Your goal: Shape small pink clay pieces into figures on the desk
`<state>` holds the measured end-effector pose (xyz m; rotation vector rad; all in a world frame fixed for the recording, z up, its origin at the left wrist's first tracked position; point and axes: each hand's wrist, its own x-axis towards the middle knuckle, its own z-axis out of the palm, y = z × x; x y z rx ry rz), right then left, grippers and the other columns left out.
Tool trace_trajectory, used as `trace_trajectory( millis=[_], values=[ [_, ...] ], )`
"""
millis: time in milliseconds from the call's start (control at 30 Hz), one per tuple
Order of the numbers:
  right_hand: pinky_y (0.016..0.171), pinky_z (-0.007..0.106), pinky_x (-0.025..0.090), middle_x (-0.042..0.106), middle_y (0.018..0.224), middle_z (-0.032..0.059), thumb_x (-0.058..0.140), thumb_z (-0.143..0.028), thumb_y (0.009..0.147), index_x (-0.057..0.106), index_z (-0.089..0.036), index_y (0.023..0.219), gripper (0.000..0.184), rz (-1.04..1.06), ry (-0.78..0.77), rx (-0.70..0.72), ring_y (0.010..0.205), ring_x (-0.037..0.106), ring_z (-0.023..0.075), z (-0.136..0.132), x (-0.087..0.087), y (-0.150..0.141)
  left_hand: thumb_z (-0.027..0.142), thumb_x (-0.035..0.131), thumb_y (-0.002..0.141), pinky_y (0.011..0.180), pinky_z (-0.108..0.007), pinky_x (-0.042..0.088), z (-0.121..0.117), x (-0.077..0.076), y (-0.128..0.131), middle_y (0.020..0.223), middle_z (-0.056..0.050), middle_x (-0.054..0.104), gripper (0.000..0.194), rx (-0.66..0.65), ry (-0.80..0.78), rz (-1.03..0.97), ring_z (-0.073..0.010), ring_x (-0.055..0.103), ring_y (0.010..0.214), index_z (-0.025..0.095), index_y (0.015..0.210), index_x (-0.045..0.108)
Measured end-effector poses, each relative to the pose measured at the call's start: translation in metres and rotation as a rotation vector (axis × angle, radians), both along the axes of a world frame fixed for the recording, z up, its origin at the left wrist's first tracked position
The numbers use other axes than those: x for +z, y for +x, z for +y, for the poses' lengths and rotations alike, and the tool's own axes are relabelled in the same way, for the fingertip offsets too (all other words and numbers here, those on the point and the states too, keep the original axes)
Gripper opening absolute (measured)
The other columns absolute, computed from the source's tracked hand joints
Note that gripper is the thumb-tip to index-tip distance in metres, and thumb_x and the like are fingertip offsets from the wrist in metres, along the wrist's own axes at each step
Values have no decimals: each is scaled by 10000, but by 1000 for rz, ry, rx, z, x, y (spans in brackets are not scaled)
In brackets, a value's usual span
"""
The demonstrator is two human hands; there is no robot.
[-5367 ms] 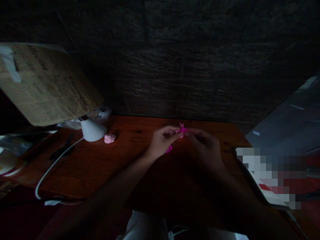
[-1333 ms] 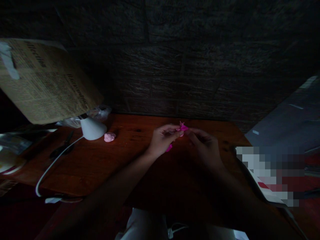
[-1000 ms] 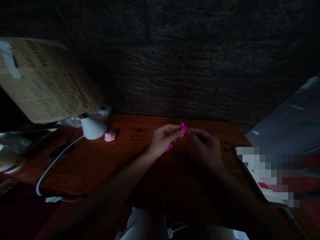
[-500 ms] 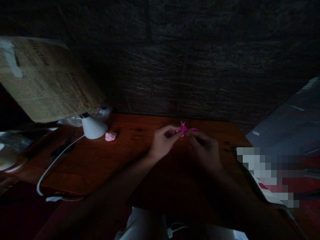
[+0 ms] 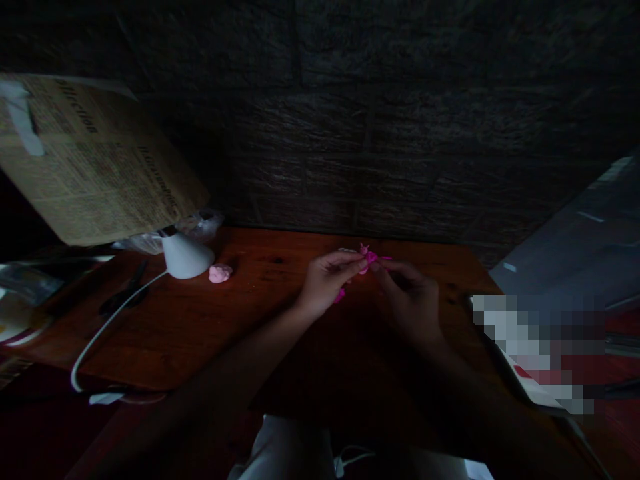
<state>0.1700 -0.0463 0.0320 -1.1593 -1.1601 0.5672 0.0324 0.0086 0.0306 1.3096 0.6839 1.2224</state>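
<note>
Near the back of the table, my left hand pinches a small bright pink piece, which looks like modelling clay. The fingers of my right hand are closed on the same piece from the other side. Thin lighter pink prongs stick up from its top. Another bright pink bit shows just below my left hand; whether it lies on the table or hangs from the hand, I cannot tell. Well to the left sits a pale pink lump, clay-like and rough.
Beside the lump stands a white lamp base under a newsprint shade, its white cable curving to the front edge. Black scissors lie left of it. A dark brick wall bounds the wooden table behind.
My left hand has tilted slightly, and more of the bright pink bit below it shows. The pinched piece has turned a little between my fingers. Both hands keep their hold.
</note>
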Motion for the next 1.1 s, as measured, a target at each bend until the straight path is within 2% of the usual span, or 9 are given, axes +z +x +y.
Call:
trace_trajectory(
  millis=[200,400,500,600,733,833,967,1100],
  values=[
    [680,325,524,743,874,44,728,-375,838,765,-237,867,145,-110,58,-33,768,666,187,0,-4,2,425,793,741,528,-214,433,-1,-4,2,918,-50,764,280,-23,-30,-10,-105,612,692,229,941,797],
    [629,298,483,727,845,39,670,-316,884,753,-223,886,125,-299,122,-112,691,629,157,-3,-5,4,463,806,719,574,-237,461,-7,-1,4,845,-51,753,323,7,19,20,-122,611,698,214,925,805],
    [637,299,493,729,868,47,667,-316,881,754,-213,889,135,-320,155,-96,711,641,161,-3,-6,4,475,804,721,571,-230,455,-8,-1,5,823,-51,738,327,19,-11,4,-118,611,696,204,905,804],
    [649,298,506,731,879,46,679,-339,868,760,-212,882,151,-219,122,-27,735,647,163,0,-6,3,457,797,734,522,-205,403,-5,-4,5,805,-39,721,327,11,-50,-28,-84,568,632,192,926,796],
    [518,252,464,707,774,5,744,-408,799,754,-222,836,190,99,-80,99,568,553,111,5,-3,4,443,793,740,506,-190,371,0,-9,5,805,-25,701,328,-58,-77,-87,-52,512,582,195,954,789],
    [485,229,438,702,783,-7,790,-417,747,746,-228,854,222,227,-147,178,531,504,83,8,-2,5,416,804,730,516,-189,370,1,-9,5,828,-22,695,301,-98,-111,-116,-49,511,598,206,946,790],
    [497,226,454,716,834,-5,797,-399,750,733,-253,947,253,228,-113,219,587,548,97,8,-1,7,380,820,718,548,-184,386,1,-6,3,877,-25,690,275,-137,-136,-136,-54,534,657,213,935,792],
    [557,246,503,730,893,5,760,-368,808,719,-277,1029,243,44,-19,230,736,648,146,6,2,12,367,835,697,582,-171,405,5,-5,1,961,-32,685,290,-188,-166,-138,-58,561,725,204,932,789]
  ],
)
